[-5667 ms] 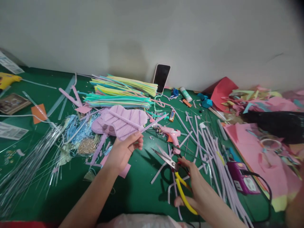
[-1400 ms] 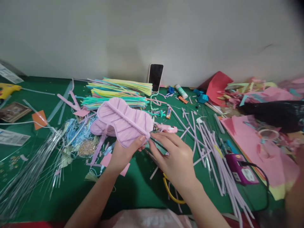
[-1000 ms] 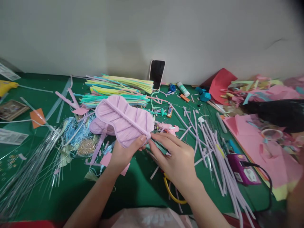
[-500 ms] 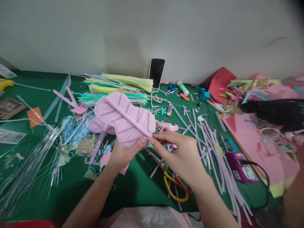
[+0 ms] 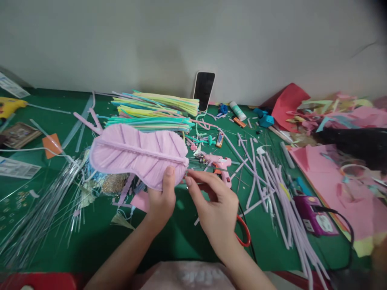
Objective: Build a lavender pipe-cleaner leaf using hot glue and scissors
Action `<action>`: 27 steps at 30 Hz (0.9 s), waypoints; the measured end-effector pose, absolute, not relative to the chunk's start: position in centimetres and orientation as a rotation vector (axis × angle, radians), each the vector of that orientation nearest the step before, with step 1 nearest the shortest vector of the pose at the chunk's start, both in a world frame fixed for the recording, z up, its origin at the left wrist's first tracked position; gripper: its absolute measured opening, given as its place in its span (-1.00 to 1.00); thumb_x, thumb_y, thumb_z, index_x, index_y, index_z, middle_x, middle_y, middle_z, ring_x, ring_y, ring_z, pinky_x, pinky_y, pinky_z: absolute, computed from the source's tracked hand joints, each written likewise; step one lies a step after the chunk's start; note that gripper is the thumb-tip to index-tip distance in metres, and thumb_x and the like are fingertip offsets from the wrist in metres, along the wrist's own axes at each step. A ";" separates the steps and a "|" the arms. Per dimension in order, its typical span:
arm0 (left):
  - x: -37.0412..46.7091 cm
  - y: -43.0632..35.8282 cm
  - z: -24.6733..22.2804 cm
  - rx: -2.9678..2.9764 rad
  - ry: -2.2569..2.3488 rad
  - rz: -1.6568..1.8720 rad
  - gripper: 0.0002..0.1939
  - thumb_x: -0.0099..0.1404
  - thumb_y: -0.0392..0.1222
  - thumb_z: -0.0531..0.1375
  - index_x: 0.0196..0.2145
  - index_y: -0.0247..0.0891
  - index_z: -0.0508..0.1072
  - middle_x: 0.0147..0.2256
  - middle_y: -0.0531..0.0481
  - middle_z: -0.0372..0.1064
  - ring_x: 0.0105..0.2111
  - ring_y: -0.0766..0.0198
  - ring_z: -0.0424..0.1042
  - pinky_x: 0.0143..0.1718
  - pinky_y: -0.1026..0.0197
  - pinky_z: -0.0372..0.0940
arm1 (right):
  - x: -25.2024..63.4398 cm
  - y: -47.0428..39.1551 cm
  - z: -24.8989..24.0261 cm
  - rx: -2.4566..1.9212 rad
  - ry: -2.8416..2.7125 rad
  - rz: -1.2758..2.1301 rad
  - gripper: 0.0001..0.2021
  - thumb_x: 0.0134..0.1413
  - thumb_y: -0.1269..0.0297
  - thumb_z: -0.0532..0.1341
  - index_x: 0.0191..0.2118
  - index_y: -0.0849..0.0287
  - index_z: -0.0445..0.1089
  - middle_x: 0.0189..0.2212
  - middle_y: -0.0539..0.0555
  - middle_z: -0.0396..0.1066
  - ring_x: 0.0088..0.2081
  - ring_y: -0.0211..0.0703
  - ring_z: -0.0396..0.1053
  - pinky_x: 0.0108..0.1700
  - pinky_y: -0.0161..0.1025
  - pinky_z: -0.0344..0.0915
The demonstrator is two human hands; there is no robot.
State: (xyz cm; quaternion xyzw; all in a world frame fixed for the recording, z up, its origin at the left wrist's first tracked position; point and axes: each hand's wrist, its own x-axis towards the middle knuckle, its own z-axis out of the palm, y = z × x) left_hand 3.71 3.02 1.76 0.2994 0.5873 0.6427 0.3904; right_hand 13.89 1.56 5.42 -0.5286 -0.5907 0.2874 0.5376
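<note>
My left hand [image 5: 160,201] grips a lilac wing- or leaf-shaped piece [image 5: 139,155] made of fuzzy pipe cleaners, thumb on top and fingers beneath. A raised midrib runs along it, with darker lines branching off. At its right tip my right hand [image 5: 213,201] has thumb and forefinger pinched together; what lies between them is too small to make out. Under the right wrist shows a red handle loop [image 5: 244,231], the rest of that tool hidden. Just beyond the right hand lies a pink glue gun [image 5: 222,167].
Bundles of coloured pipe cleaners [image 5: 157,108] lie at the back beside a propped phone [image 5: 204,90]. Loose lilac pipe cleaners [image 5: 287,213] and a purple power box [image 5: 316,215] are on the right. Silvery strands [image 5: 39,217] spread at left, below a yellow glue gun [image 5: 12,106].
The lilac piece has swung flatter and moved left, covering the second lilac shape behind it. My right hand has shifted slightly left and down from the tip, and the yellow handle is now hidden.
</note>
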 end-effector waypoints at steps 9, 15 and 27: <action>4.6 2.4 0.8 0.802 1.543 1.625 -0.64 0.17 0.03 0.32 -0.18 -0.26 0.50 -0.14 -0.17 0.56 -0.09 0.01 0.55 -0.12 0.12 0.49 | 13.3 2.8 4.1 -1.239 -1.258 0.849 -0.92 0.11 0.35 0.29 -0.29 0.09 0.56 -0.32 0.07 0.56 -0.28 -0.16 0.51 -0.25 -0.23 0.48; 4.5 2.7 0.8 0.805 1.523 1.643 -0.63 0.19 0.01 0.32 -0.14 -0.29 0.52 -0.10 -0.15 0.56 -0.05 0.02 0.53 -0.06 0.12 0.47 | 13.3 3.1 4.2 -1.238 -1.313 0.819 -0.90 0.10 0.38 0.27 -0.29 0.11 0.56 -0.36 0.06 0.53 -0.35 -0.20 0.48 -0.33 -0.27 0.46; 4.3 2.8 -0.1 0.876 1.646 1.642 -0.59 0.13 0.04 0.36 -0.15 -0.28 0.53 -0.12 -0.16 0.57 -0.09 0.03 0.55 -0.08 0.09 0.48 | 14.0 3.5 4.5 -1.278 -1.442 0.671 -0.90 0.11 0.39 0.27 -0.30 0.11 0.56 -0.35 0.06 0.55 -0.31 -0.19 0.51 -0.25 -0.26 0.49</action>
